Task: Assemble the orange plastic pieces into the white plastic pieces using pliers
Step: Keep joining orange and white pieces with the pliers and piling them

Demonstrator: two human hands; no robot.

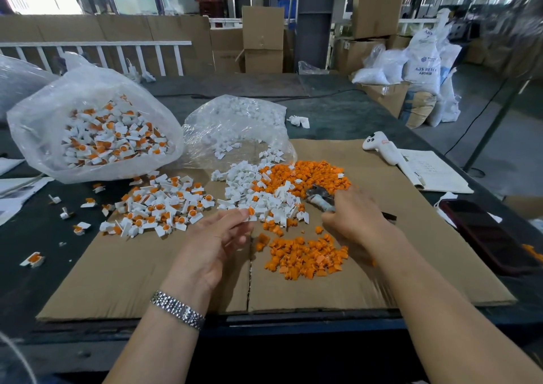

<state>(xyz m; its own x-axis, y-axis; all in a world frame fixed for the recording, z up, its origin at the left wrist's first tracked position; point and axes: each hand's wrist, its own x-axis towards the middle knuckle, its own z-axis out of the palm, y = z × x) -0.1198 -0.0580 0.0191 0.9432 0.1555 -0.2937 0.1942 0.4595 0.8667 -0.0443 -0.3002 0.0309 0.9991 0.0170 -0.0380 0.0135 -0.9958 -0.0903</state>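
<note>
Here, left hand [217, 237] raised just above the cardboard sheet [132, 272], thumb and fingertips [242, 214] pinching one white piece [249, 214] with an orange piece [251, 210] in it. Right hand [352, 216] blurred, fingers curled round the pliers [318, 197], whose tip lies at the edge of the orange pile [311, 175], beside the white pile [249, 187]. Finished pieces [158, 207] spread to the left, more in the plastic bag [91, 131].

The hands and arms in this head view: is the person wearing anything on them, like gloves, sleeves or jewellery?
No gloves and no sleeves in view: both forearms are bare. The left hand has a silver metal link watch band round its wrist. The right hand and its wrist show nothing worn, though that arm is slightly blurred.
</note>
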